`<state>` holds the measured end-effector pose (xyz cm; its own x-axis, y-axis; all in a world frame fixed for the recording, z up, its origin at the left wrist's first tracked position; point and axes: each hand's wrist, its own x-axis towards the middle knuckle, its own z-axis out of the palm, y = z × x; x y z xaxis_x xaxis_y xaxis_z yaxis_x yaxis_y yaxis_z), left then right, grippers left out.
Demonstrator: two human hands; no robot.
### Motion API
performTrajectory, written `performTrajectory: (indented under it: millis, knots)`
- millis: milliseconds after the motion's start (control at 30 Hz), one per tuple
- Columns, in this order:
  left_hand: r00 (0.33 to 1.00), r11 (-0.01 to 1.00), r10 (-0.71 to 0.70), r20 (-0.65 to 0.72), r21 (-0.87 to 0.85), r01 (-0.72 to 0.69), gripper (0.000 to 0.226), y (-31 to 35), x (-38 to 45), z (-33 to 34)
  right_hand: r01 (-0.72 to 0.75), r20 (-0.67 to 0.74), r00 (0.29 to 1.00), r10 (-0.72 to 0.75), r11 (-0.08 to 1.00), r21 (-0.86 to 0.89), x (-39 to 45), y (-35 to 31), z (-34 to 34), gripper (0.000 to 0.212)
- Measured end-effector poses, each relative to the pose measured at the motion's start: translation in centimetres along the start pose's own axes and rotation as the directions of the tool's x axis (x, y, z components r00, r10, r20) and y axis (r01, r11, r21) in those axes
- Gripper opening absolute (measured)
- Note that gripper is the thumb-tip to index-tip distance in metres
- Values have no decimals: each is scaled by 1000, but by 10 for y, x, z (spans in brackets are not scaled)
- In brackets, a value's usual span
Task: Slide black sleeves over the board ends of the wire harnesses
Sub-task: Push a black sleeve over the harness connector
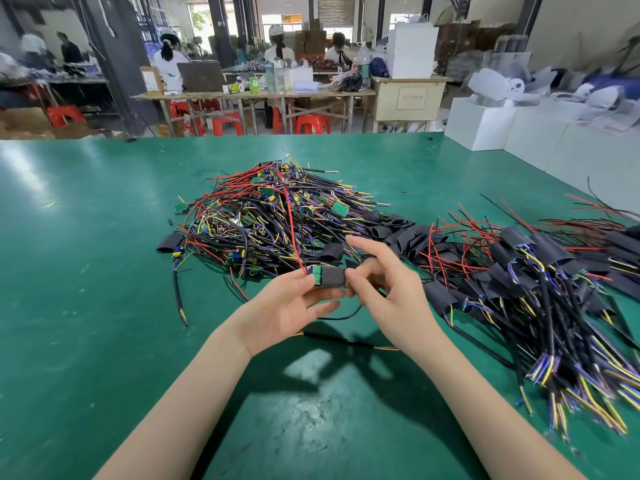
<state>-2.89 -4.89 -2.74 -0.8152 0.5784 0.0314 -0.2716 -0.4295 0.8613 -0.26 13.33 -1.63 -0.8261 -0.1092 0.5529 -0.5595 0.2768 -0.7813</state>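
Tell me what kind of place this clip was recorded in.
Most likely a small electronics assembly workshop. A large green-topped workbench holds a heap of unsleeved wire harnesses and a pile of sleeved ones, and people sit at trestle tables behind, amid stacked white boxes.

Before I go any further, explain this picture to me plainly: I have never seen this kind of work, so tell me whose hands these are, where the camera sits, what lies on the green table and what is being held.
There is only one view, from a camera worn on the worker's head, looking forward and down, so the two bare arms belong to that person. The left hand holds a small green board at the end of a wire harness. The right hand pinches a black sleeve that partly covers that board. On the green table lies a pile of unsleeved harnesses straight ahead, with red, black, yellow and purple wires. To the right lie loose black sleeves and a heap of sleeved harnesses. Other workers sit at tables far behind.
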Motion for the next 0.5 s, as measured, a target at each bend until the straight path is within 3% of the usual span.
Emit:
performTrajectory:
  millis: [67, 300, 500]
  knots:
    - [999, 998, 20, -31, -56, -22, 60, 0, -2, 5, 8, -34, 999, -10, 998, -57, 1, -1, -1, 36]
    - [991, 974, -8, -136, -225, -23, 56, 4, -6, 19, -9, 6, 1000, 9, 1000, 4, 0, -2, 0, 34]
    - [987, 975, 31, -155, -213, -64, 62, 5, -6, 16, -13, 5, 1000, 13, 1000, 20, 1, -2, -3, 34]
